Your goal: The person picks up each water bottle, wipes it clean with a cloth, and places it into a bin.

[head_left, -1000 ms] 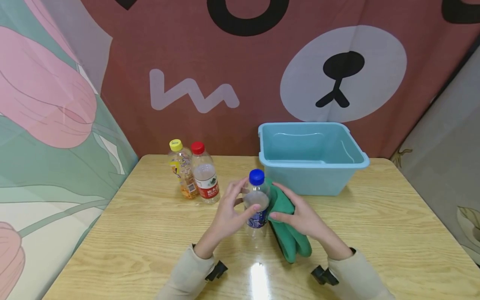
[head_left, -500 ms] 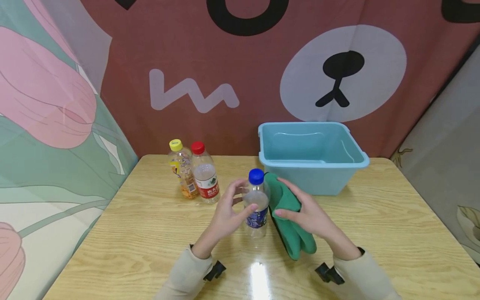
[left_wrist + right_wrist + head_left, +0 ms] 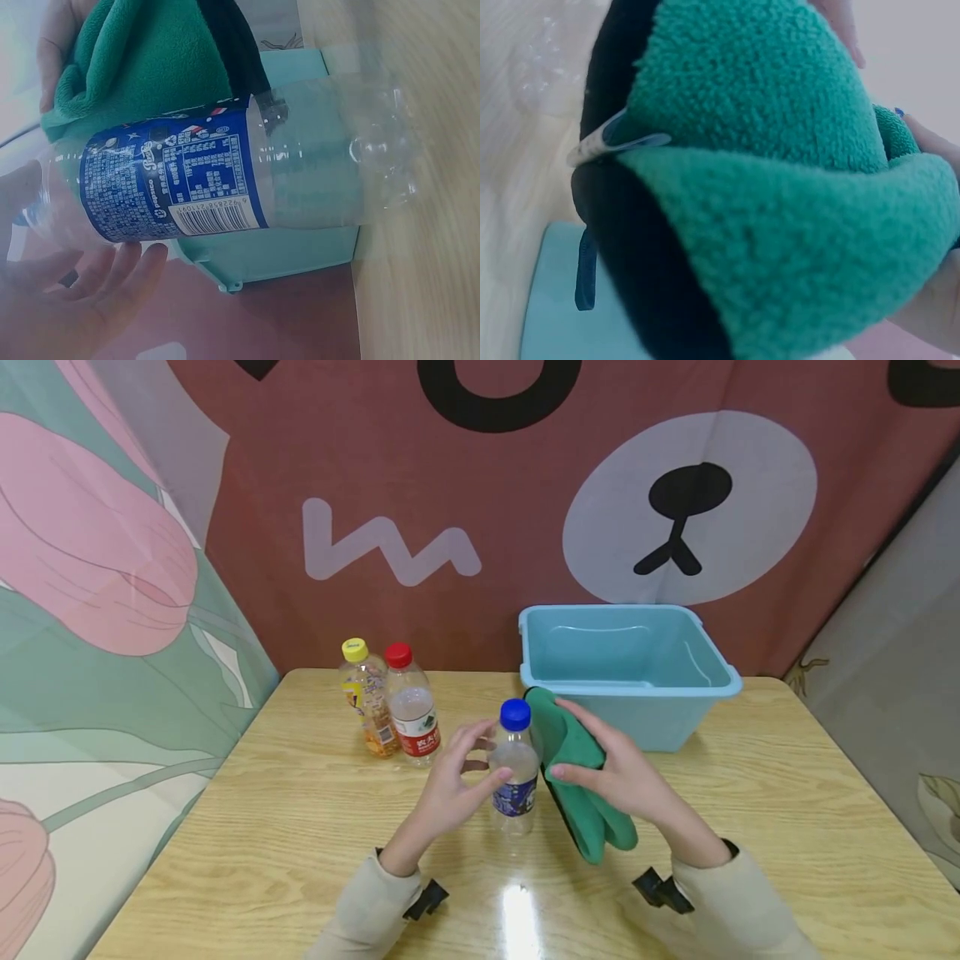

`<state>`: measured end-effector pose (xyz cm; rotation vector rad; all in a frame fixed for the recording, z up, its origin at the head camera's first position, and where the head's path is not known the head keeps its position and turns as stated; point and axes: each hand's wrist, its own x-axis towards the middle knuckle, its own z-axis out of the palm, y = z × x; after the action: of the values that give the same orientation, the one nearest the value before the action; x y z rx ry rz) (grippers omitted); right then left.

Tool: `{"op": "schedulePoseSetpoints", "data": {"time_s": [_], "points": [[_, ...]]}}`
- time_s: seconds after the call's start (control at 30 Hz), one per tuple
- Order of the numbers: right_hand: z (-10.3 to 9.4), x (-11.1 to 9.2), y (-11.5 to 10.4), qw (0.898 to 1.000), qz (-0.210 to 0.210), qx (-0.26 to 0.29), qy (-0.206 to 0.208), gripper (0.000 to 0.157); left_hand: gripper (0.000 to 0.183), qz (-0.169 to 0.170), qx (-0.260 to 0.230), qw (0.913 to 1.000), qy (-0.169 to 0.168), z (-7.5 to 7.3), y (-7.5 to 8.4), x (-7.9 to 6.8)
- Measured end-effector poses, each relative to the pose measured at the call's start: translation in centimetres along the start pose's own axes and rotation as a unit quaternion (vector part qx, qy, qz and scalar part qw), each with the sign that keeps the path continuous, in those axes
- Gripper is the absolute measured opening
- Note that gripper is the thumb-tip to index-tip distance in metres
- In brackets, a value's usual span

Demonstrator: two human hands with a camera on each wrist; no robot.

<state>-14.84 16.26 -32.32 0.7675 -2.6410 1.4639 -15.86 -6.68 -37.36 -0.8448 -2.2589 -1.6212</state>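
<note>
A clear plastic bottle (image 3: pixel 514 793) with a blue cap and blue label stands upright on the table. My left hand (image 3: pixel 453 781) holds it around its upper part, thumb in front and fingers on the left side. My right hand (image 3: pixel 618 768) grips a folded green towel (image 3: pixel 581 802) just right of the bottle. The fluffy towel (image 3: pixel 772 225) has a black edge, a small tag and a loop in the right wrist view. From the left wrist, the towel (image 3: pixel 161 60) appears beside the bottle's label; whether they touch I cannot tell.
A light blue plastic bin (image 3: pixel 622 718) stands behind the towel at the back right. Two more bottles stand at the back left, one with a yellow cap (image 3: pixel 355 650), one with a red cap (image 3: pixel 398 654). The wooden table (image 3: pixel 300 852) ends at the hanging cloth behind.
My right hand has shifted the towel slightly to the right and farther back, away from the bottle's front. My left hand and the bottle have stayed nearly in place.
</note>
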Motion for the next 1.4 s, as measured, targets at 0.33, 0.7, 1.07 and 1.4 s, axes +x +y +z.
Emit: {"op": "schedulePoseSetpoints", "data": {"time_s": [0.33,0.7,1.07,1.4], "points": [[0.2,0.8,-0.6,1.0,-0.02,-0.008,-0.014,0.073,0.054,0.005,-0.043,0.9988,-0.024,0.0,-0.1,0.0],[0.4,1.2,-0.9,0.999,-0.031,-0.023,-0.03,0.07,0.074,0.004,0.008,0.9989,-0.045,0.3,0.1,0.2],[0.4,1.7,-0.2,0.997,-0.02,0.02,-0.074,0.071,0.075,0.027,0.046,0.998,-0.033,0.7,0.0,0.4],[1.2,1.7,1.6,0.994,0.002,0.071,-0.087,0.075,0.075,0.022,0.04,0.9984,-0.035,0.6,0.0,0.3]]}}
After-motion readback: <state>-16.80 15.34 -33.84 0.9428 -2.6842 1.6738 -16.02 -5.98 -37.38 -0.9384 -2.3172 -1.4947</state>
